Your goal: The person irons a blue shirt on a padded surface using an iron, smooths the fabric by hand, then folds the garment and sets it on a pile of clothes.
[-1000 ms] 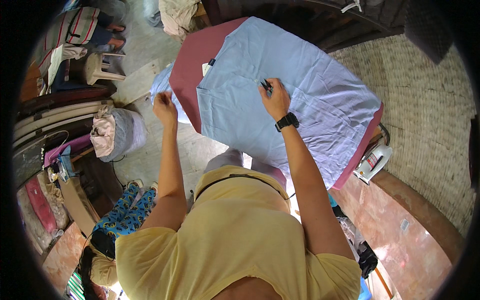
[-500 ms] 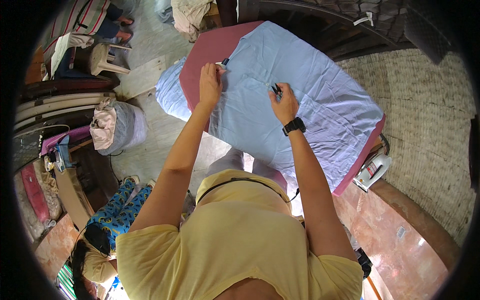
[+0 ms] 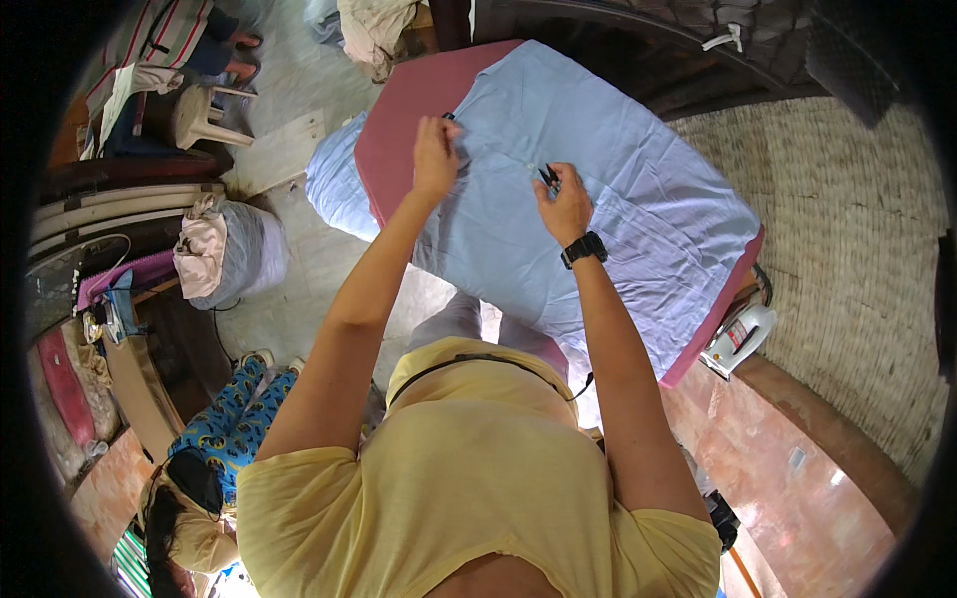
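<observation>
A light blue cloth [image 3: 598, 130] lies spread and creased over a maroon padded board [image 3: 399, 95]. My right hand [image 3: 566, 207], with a black watch on its wrist, is closed on small black thread snips [image 3: 548, 176], their two points toward the cloth's middle. A small pale spot [image 3: 531, 166], perhaps a button, shows on the cloth beside the tips. My left hand [image 3: 436, 159] is over the cloth's left edge, its fingers blurred by motion. A small dark object [image 3: 449, 117] shows by its fingertips; whether the hand holds it I cannot tell.
A white iron [image 3: 743, 337] stands at the board's right end. More blue cloth [image 3: 339, 179] hangs past the left side. On the floor are a plastic-wrapped bundle [image 3: 239, 254] and a cream stool [image 3: 204, 118]. People sit at lower left and upper left.
My left hand has shifted slightly right over the cloth, partly covering the small dark object by its fingers. My right hand has stayed almost in place with the snips.
</observation>
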Action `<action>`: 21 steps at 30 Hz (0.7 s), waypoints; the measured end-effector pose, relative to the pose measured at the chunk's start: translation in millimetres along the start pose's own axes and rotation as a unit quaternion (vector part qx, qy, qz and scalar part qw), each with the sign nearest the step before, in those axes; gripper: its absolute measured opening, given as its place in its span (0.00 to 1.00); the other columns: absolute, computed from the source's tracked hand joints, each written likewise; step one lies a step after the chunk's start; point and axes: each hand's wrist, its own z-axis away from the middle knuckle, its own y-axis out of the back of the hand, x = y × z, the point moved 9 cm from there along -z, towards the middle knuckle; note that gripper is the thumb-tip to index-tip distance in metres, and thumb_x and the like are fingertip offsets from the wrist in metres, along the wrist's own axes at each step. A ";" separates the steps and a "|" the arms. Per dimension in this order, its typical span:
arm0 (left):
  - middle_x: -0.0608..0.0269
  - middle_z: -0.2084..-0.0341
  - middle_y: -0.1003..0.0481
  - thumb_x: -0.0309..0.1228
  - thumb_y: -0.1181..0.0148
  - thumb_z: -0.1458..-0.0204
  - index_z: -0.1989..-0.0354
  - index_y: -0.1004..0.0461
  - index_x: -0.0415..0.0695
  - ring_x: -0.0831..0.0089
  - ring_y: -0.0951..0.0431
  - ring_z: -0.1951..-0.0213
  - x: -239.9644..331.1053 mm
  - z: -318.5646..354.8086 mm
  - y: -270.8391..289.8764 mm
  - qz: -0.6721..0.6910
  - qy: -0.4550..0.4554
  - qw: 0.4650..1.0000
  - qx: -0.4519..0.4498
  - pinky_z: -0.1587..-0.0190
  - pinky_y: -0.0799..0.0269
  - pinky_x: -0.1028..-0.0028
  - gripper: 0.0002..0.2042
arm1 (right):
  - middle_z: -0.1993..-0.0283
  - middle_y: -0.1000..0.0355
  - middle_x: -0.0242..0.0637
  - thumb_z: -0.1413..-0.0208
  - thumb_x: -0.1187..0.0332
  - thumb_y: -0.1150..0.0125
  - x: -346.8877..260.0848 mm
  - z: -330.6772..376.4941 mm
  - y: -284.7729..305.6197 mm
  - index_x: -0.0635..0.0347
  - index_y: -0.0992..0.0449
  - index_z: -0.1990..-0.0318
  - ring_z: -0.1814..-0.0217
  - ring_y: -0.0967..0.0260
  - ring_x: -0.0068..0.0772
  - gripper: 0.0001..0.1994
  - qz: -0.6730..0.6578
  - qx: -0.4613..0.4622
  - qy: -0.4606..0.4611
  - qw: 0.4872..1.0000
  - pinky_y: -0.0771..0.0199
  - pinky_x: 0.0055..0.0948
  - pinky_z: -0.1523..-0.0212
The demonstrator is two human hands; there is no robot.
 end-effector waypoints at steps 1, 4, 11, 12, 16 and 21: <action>0.52 0.66 0.32 0.22 0.44 0.45 0.65 0.31 0.38 0.51 0.29 0.62 -5.2 0.8 17.5 0.003 0.005 0.998 0.057 0.58 0.32 0.62 0.03 | 0.59 0.25 0.36 0.51 0.63 0.32 0.5 0.1 -1.2 0.55 0.30 0.53 0.59 0.25 0.37 0.19 0.005 0.001 0.002 1.000 0.26 0.38 0.59; 0.51 0.67 0.31 0.20 0.46 0.47 0.65 0.32 0.37 0.52 0.29 0.62 -33.1 14.7 84.2 -0.037 0.033 0.979 0.198 0.56 0.33 0.63 0.03 | 0.59 0.26 0.35 0.51 0.63 0.32 -1.0 -0.3 -1.7 0.55 0.30 0.53 0.59 0.25 0.37 0.19 -0.002 0.002 0.013 1.000 0.26 0.37 0.59; 0.51 0.63 0.27 0.24 0.39 0.49 0.58 0.27 0.37 0.52 0.29 0.58 20.4 56.5 103.3 -0.240 -0.066 0.956 0.154 0.52 0.33 0.59 0.10 | 0.56 0.25 0.43 0.44 0.65 0.39 -17.1 -12.1 1.2 0.58 0.30 0.53 0.56 0.26 0.42 0.14 -0.038 -0.021 -0.043 0.998 0.27 0.40 0.57; 0.52 0.62 0.27 0.25 0.38 0.50 0.58 0.26 0.39 0.52 0.29 0.58 29.3 53.2 90.4 -0.181 -0.072 0.973 0.122 0.53 0.33 0.58 0.11 | 0.56 0.25 0.44 0.42 0.66 0.41 -28.2 -15.5 -1.7 0.59 0.30 0.52 0.55 0.26 0.44 0.13 -0.056 -0.026 -0.049 0.997 0.28 0.41 0.57; 0.55 0.62 0.27 0.25 0.36 0.51 0.62 0.25 0.41 0.52 0.29 0.58 4.0 39.2 40.2 -0.141 -0.064 0.988 0.017 0.54 0.33 0.58 0.09 | 0.60 0.24 0.49 0.42 0.71 0.47 -84.9 -69.2 -38.7 0.61 0.31 0.51 0.55 0.26 0.53 0.11 -0.093 -0.035 0.078 0.992 0.29 0.45 0.53; 0.54 0.67 0.28 0.23 0.42 0.45 0.67 0.31 0.38 0.57 0.28 0.64 -25.0 36.4 51.4 -0.041 0.003 0.997 0.066 0.59 0.31 0.63 0.04 | 0.62 0.22 0.49 0.45 0.75 0.45 -150.9 -135.6 -114.0 0.62 0.26 0.56 0.55 0.25 0.52 0.09 -0.122 -0.125 0.120 0.977 0.27 0.44 0.53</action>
